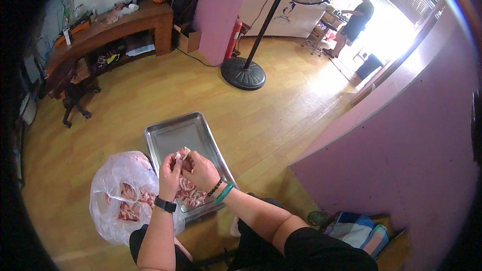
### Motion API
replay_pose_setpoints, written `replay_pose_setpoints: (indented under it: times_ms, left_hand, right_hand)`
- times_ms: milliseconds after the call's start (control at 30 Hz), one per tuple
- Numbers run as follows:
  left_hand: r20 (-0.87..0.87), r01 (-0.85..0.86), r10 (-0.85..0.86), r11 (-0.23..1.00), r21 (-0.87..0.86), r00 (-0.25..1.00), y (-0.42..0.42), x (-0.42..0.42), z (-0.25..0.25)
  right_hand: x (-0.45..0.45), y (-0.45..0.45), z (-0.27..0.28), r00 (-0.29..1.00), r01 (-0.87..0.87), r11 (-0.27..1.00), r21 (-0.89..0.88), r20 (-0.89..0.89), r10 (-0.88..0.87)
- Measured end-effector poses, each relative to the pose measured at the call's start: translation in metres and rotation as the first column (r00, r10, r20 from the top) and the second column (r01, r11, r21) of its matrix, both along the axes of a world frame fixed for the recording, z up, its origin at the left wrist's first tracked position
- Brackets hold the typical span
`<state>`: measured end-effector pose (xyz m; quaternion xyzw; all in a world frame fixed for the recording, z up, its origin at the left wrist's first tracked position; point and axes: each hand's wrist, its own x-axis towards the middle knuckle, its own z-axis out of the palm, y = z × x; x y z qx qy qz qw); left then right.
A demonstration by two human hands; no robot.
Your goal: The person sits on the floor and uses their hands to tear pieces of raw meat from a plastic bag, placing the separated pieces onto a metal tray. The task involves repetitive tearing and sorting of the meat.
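Note:
Both hands meet above a rectangular metal tray (175, 135). My left hand (170, 171) and my right hand (201, 171) pinch the same piece of raw meat (183, 153), which shows pink flesh and a pale fatty edge. Beneath my wrists, several cut pieces of raw meat (192, 194) lie in the near end of the tray; my hands and forearms hide part of them. To the left of the tray sits a translucent plastic bag (103, 188), its mouth partly open, with more raw meat (130, 203) inside.
A black pedestal fan base (243, 73) stands on the wood-patterned floor (150, 94) ahead. At the left are a wooden desk (162, 26) and a wheeled chair base (77, 101). A purple partition (376, 165) rises at the right, beside folded cloth (350, 229). Another person (359, 15) stands near the bright doorway.

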<state>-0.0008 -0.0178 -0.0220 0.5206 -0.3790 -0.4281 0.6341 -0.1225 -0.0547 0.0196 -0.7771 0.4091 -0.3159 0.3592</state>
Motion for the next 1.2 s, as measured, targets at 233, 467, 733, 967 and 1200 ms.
replay_pose_setpoints:
  times_ms: [233, 467, 733, 967, 1200]
  left_hand:
    - [0.168, 0.014, -0.019, 1.0, 0.028, 0.986, 0.001, -0.005, 0.003]
    - [-0.259, -0.052, 0.057, 0.998, 0.027, 0.964, 0.002, -0.001, 0.007]
    - [-0.616, 0.014, -0.068, 0.996, -0.092, 0.785, 0.012, 0.026, 0.027]
    - [-0.679, 0.095, -0.164, 0.986, -0.138, 0.715, 0.008, 0.037, 0.008]
    - [-0.434, 0.131, -0.133, 0.991, -0.035, 0.891, 0.008, 0.022, 0.02]
  right_hand:
    - [-0.004, -0.002, -0.013, 1.0, 0.022, 1.0, -0.012, -0.01, -0.023]
    - [-0.014, -0.041, -0.059, 0.871, 0.009, 0.896, 0.444, 0.437, -0.226]
    - [-0.037, -0.048, -0.03, 0.755, -0.042, 0.803, 0.594, 0.545, -0.364]
    - [-0.025, -0.026, -0.054, 0.884, -0.283, 0.931, 0.23, -0.313, 0.346]
    - [-0.006, -0.01, -0.009, 0.988, -0.023, 0.999, -0.049, 0.152, 0.031]
